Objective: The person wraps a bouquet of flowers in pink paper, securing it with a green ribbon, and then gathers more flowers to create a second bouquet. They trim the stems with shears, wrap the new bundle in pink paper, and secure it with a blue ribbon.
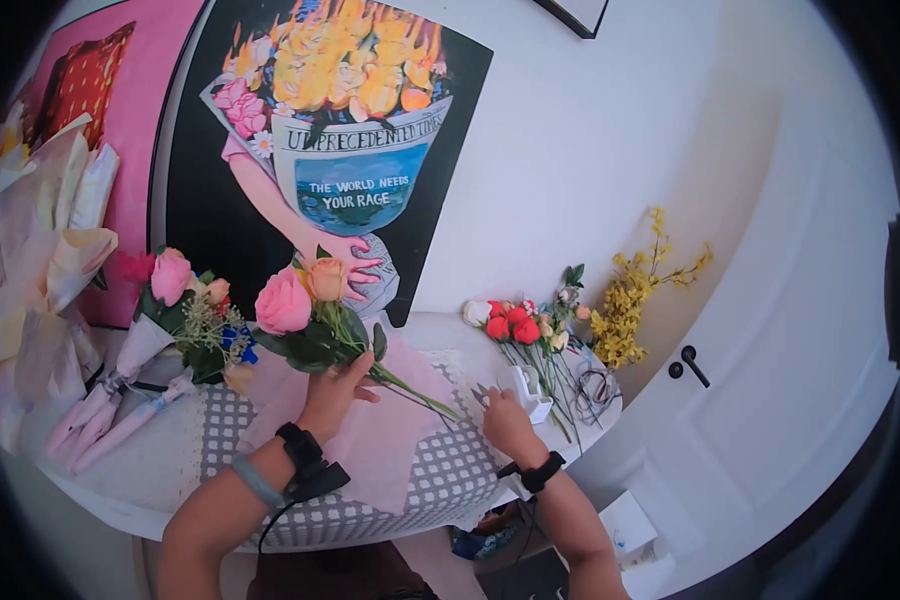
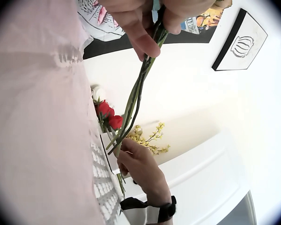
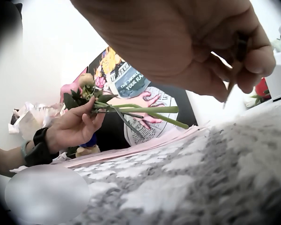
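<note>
My left hand (image 1: 336, 398) grips a small bunch of artificial flowers by the stems, over a pink wrapping sheet (image 1: 395, 430). The bunch has a large pink rose (image 1: 283, 302), a peach rose (image 1: 327, 279) and dark green leaves. Its bare green stems (image 3: 154, 111) point toward my right hand (image 1: 511, 424). The right fingers pinch a thin, pointed, blade-like tool (image 3: 232, 83), mostly hidden by the hand, close to the stem ends. In the left wrist view, the stems (image 2: 139, 89) run down from the left fingers and overlap the right hand.
Red and white roses (image 1: 522, 325) lie on the right by a white box-like object (image 1: 530, 393) and a cable (image 1: 597, 388). Yellow blossoms (image 1: 622, 315) stand behind. Wrapped bouquets (image 1: 130, 375) fill the left side. A grey-and-white checked cloth (image 1: 232, 425) covers the table.
</note>
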A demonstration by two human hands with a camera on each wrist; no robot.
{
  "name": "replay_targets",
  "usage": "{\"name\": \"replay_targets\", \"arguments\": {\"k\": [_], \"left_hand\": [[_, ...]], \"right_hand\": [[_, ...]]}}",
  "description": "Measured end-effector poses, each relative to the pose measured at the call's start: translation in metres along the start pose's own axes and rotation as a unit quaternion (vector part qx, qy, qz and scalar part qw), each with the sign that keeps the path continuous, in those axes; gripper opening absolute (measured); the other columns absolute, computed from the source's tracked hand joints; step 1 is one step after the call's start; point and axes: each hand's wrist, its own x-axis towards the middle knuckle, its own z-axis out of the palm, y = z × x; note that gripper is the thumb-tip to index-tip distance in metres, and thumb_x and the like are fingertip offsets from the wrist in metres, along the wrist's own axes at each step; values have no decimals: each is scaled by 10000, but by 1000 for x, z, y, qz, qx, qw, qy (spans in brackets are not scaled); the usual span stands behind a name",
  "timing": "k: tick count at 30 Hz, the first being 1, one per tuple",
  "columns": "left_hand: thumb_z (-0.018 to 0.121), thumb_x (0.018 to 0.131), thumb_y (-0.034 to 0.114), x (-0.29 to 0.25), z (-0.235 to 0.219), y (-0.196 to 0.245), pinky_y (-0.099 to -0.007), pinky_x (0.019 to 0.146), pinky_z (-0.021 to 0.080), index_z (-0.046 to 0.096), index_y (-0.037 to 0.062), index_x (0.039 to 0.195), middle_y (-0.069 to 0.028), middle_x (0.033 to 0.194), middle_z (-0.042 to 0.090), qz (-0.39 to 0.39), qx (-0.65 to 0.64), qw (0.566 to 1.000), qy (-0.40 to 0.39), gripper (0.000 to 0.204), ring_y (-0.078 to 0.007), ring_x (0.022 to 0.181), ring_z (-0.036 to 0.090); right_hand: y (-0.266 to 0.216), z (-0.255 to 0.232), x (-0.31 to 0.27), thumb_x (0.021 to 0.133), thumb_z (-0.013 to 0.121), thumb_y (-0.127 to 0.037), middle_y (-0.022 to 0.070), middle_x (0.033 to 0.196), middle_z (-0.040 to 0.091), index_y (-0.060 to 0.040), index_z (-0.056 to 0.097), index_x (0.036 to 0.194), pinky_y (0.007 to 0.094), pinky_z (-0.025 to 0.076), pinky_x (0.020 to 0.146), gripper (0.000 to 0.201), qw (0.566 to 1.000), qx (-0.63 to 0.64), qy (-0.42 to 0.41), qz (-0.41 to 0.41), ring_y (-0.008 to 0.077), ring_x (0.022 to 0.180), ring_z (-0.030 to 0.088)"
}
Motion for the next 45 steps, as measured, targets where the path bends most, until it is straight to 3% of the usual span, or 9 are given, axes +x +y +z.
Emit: {"name": "replay_targets", "arguments": {"k": [8,12,15,18,26,35,38,41,45], "left_hand": [[586,880,170,0,1,-1,-251,495,527,530,-3,1022,-78,910,597,-7,14,1000,-23,231,-186,742,643],[582,887,194,-5,3,3,-250,511,516,527,20,1005,-62,902,588,-20,34,999,-31,217,-172,752,634],[579,890,205,-5,3,4,-253,520,511,526,29,996,-55,901,584,-27,37,998,-45,212,-166,765,631],[580,890,207,-2,2,1,-254,521,512,526,28,996,-56,906,585,-20,39,998,-42,215,-167,776,633],[598,877,192,2,-3,-7,-252,512,520,537,17,1000,-60,923,589,-22,30,998,-43,223,-170,765,632],[604,869,176,-2,2,1,-249,519,534,551,7,1021,-55,909,599,-17,21,998,-65,233,-148,793,623],[607,866,168,-3,2,4,-251,520,536,538,20,1045,-55,924,591,-21,31,996,-83,243,-148,802,619],[613,863,164,-3,3,4,-254,519,536,517,33,1074,-52,952,579,9,34,995,-92,266,-143,836,604],[615,857,135,-6,7,10,-277,531,549,497,20,1059,-65,962,541,17,37,992,-116,260,-144,833,567]], "right_hand": [[-4,-35,-2,776,528,-99,190,945,593,-17,569,1071,426,472,754,309,994,4,99,-42,360,862,576],[84,-71,35,778,492,-79,216,864,623,-19,636,925,444,467,749,214,992,-6,102,74,372,848,594],[190,-45,54,752,505,-70,205,844,635,-14,655,892,399,485,730,213,988,-43,104,104,361,814,614],[206,-42,54,709,510,-51,209,857,636,-18,648,920,394,485,737,254,982,-92,-46,161,362,821,614],[262,10,57,658,577,-85,208,773,633,-11,663,766,420,488,737,157,980,-87,-5,180,362,779,617],[164,-72,72,740,555,-105,177,726,628,-30,608,782,426,476,657,102,953,-48,262,147,350,721,610],[125,-99,86,786,541,-110,164,693,623,-31,587,825,399,476,610,99,941,-132,285,129,315,672,623],[89,-107,92,793,548,-106,153,666,601,-36,579,836,438,446,622,88,945,39,318,61,343,655,589],[-8,-104,65,815,537,-38,126,626,598,-18,562,837,322,448,542,38,942,191,246,-124,235,546,592]]}}
